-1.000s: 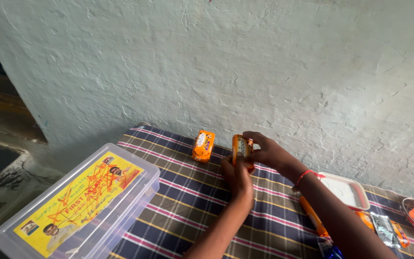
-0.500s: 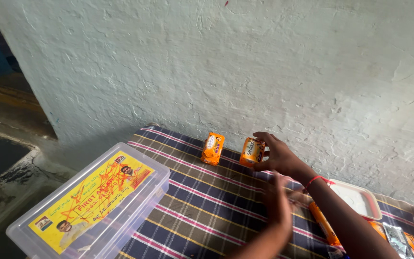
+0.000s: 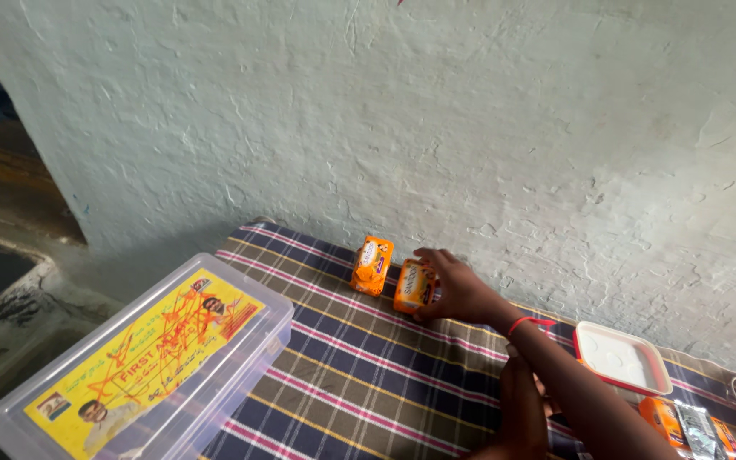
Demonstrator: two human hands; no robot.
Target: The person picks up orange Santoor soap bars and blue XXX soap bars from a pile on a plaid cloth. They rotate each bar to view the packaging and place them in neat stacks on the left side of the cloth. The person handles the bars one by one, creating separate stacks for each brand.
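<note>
Right hand setting an orange packet by the wall
Right hand (image 3: 462,294) fingers are clamping an orange packet (image 3: 413,286) beside a second orange packet (image 3: 371,265); left hand (image 3: 521,409) fingers cannot be told; the clear lidded box (image 3: 142,362) is overhanging the bench (image 3: 368,383) edge.

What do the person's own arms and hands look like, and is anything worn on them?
Both forearms are bare, with no sleeves in view. The right hand is bare, and a thin red thread band circles its wrist. The left hand is also bare; no ring, watch or glove shows on either.
</note>
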